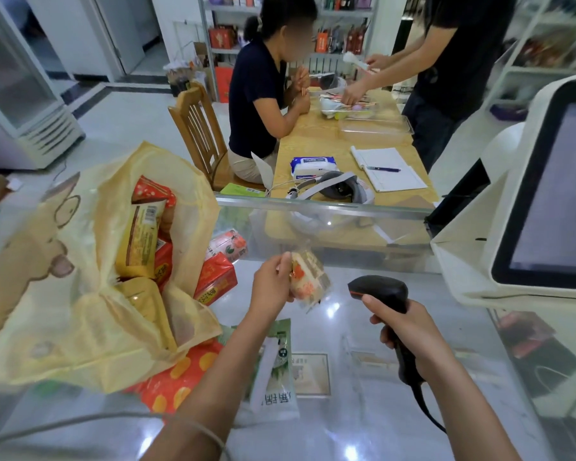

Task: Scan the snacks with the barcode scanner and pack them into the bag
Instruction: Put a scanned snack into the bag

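We count one barcode scanner point(379, 291), one yellow bag point(80, 311) and one checkout screen point(546, 194). Five snacks are outside the bag: one clear-wrapped snack point(310, 281), one red box point(215, 282), one pink pack point(228, 246), one orange-spotted pack point(177, 384) and one green pack point(276, 371). Inside it we make out four: one yellow pack point(140, 237), one red pack point(153, 191), one small red carton point(163, 264) and one tan pack point(140, 301). Any others are hidden. Farther off we count one seated person point(260, 94), one standing person point(453, 61), one chair point(197, 128), one notebook point(396, 181), one pen point(383, 169) and one pack of wipes point(311, 166).

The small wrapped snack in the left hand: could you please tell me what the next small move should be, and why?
Probably turn the small wrapped snack so its barcode faces the barcode scanner. The left hand holds it beside the scanner's head, which the right hand grips and aims at it; no barcode shows, and it is not yet in the yellow bag.
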